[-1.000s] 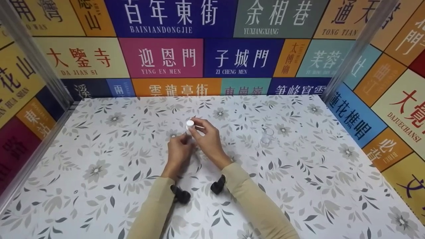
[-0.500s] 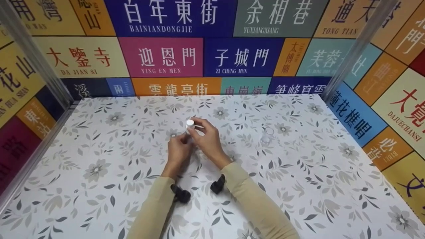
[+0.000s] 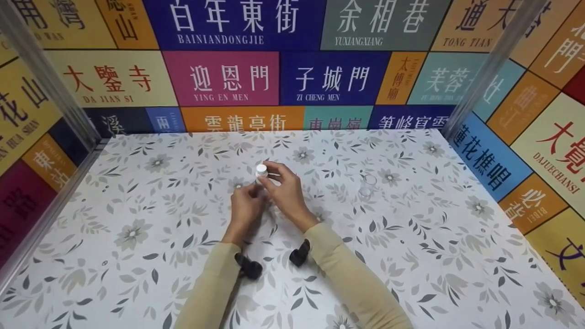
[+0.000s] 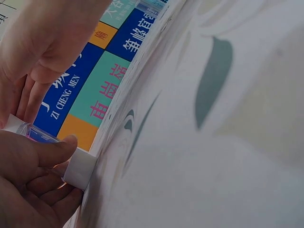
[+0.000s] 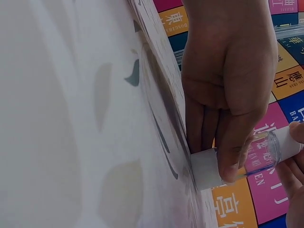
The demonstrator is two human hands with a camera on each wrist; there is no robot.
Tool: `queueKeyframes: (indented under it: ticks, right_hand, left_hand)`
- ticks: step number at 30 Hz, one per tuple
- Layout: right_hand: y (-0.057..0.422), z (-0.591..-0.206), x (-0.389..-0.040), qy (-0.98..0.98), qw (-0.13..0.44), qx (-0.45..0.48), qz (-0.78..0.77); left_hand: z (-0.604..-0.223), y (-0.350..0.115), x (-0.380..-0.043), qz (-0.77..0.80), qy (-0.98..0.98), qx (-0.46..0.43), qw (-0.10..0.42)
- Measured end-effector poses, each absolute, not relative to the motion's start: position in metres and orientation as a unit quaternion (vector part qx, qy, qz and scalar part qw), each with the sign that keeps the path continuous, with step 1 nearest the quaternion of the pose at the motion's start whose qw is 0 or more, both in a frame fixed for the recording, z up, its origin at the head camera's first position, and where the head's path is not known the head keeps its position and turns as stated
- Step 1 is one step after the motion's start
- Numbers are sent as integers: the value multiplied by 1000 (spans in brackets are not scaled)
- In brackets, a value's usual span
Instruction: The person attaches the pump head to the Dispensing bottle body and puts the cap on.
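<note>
A small clear bottle with a white cap (image 3: 261, 168) stands upright on the table between the two hands. My left hand (image 3: 247, 204) grips its lower body, just above the white base (image 4: 80, 168) in the left wrist view. Up at the top, my right hand (image 3: 284, 186) pinches the white cap with thumb and fingers. In the right wrist view the clear body (image 5: 259, 166) shows between the two hands, and the right fingertips (image 5: 298, 133) are at the cap end. The base sits right at the table surface.
A small clear cup-like piece (image 3: 367, 186) stands on the flower-patterned table (image 3: 160, 283), to the right of the hands. Panels with large printed characters (image 3: 219, 77) rise behind the table and along both sides.
</note>
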State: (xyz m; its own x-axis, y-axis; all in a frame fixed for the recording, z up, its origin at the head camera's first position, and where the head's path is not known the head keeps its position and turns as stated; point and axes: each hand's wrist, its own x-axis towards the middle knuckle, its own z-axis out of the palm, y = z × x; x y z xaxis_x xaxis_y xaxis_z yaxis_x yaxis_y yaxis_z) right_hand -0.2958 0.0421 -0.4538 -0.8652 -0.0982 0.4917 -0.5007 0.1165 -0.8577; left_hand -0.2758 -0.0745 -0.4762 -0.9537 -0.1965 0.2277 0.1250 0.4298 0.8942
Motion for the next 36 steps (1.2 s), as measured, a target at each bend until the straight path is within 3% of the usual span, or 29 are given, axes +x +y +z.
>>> queueKeyframes:
  ticks: [5,36]
  right_hand:
    - [41,-453,-296,-733,163,206,627]
    - [45,-451,-296,-736,131,227,624]
  left_hand:
    - [-477,-75,-276,-516,-838,9,174]
    - [-475,-76,-276,-515,-843,11,155]
